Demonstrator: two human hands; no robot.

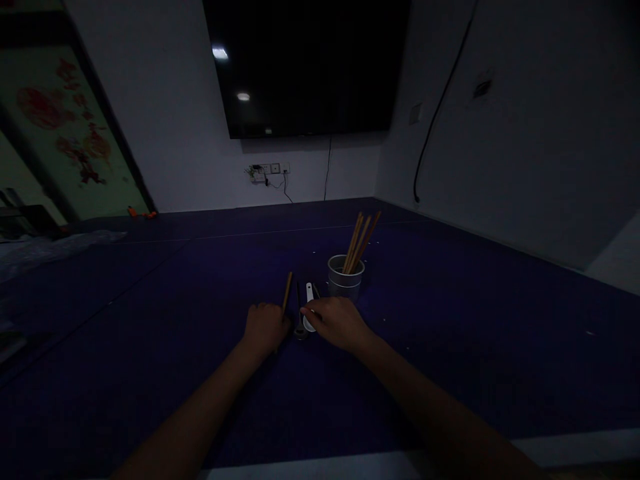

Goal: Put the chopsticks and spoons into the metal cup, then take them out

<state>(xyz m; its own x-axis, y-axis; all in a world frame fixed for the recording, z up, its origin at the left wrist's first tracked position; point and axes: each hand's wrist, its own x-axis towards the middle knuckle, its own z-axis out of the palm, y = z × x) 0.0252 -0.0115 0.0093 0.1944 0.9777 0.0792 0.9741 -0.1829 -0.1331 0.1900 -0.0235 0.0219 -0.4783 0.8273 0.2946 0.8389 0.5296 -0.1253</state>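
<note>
My left hand (267, 327) is closed around wooden chopsticks (287, 292), which stick out above and below the fist; I cannot tell how many. Just right of it lies a dark metal spoon (300, 332), its thin handle pointing away from me. A white spoon (309, 293) rests beside that, partly covered by my right hand (341, 323). The right fingers are pinched together over the white spoon, and what they hold is hidden. A thin dark utensil (317, 291) shows just beyond them. Behind the right hand stands a metal cup (345, 283) with several chopsticks (356, 247) leaning right.
The dark purple surface (200, 373) reaches to the walls and carries small white specks. Clear plastic wrap (55, 250) and a small orange object (143, 214) are at the far left. A large dark screen (315, 67) hangs above sockets (270, 169) with cables.
</note>
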